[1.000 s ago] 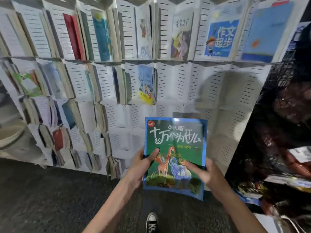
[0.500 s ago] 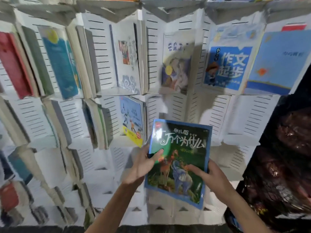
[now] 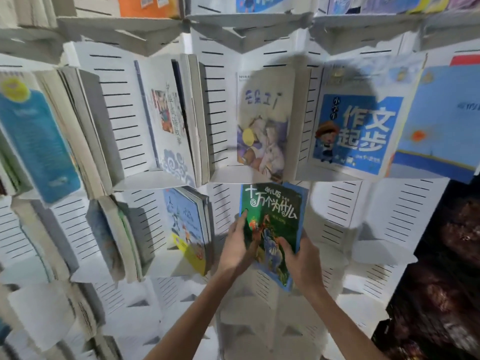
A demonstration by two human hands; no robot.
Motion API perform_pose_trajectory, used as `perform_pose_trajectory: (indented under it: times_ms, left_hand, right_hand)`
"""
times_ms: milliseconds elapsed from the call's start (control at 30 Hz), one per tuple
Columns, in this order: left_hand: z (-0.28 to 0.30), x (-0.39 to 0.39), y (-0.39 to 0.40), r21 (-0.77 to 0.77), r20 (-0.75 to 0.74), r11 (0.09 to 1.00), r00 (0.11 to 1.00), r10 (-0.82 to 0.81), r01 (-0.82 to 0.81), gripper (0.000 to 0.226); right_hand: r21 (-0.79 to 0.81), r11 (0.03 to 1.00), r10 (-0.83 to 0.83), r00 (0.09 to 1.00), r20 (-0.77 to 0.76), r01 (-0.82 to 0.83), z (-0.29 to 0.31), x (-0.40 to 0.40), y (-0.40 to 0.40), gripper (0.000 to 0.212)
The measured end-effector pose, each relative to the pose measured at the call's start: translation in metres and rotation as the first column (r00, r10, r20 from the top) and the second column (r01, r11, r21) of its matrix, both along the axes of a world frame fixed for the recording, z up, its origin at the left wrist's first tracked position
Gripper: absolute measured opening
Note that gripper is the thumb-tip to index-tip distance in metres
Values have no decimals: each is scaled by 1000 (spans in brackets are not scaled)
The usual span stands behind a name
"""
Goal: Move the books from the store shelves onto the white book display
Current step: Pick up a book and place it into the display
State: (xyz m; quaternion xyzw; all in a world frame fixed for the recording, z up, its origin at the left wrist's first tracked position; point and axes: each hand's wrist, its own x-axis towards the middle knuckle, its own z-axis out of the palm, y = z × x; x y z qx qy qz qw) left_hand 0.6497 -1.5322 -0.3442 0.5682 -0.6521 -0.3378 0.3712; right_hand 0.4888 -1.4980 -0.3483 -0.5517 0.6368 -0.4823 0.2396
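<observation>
I hold a green book with a blue border [image 3: 274, 216] in both hands, upright and slightly tilted, close against the white book display [image 3: 335, 216]. My left hand [image 3: 237, 245] grips its left edge, thumb on the cover. My right hand [image 3: 300, 258] grips its lower right part. The book's top edge sits just under the shelf that carries a pale illustrated book [image 3: 262, 126]. Whether the book touches the slotted panel behind it is hidden.
The display's zigzag pockets hold several books: a blue-and-white one [image 3: 355, 131] upper right, a white one [image 3: 168, 120] upper left, a blue and yellow one [image 3: 188, 224] left of my hands. Pockets to the right of my hands [image 3: 384, 222] hold nothing. A dark rack [image 3: 446, 268] stands at right.
The view has closed in on the display and tilted upward. Both hands have carried the green book forward and up, into the pocket row below the pale illustrated book.
</observation>
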Motion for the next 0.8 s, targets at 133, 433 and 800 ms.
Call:
perform_pose_trajectory:
  times_ms: [133,433,800]
  left_hand:
    - [-6,-12,-16,11,45,999,998,-32,32,76]
    - [-24,-8,-25,-41,25,998,999,-42,43,84]
    - [-16,-26,-24,109,-98,990,992,-82,93,95]
  right_hand:
    - [-61,998,8,998,-63,-12,-12,8,-14,34]
    - [286,952,243,831,-499,-107,-12,-21,-21,34]
    - [323,930,304,859,-411,-175,-15,-46,-32,23]
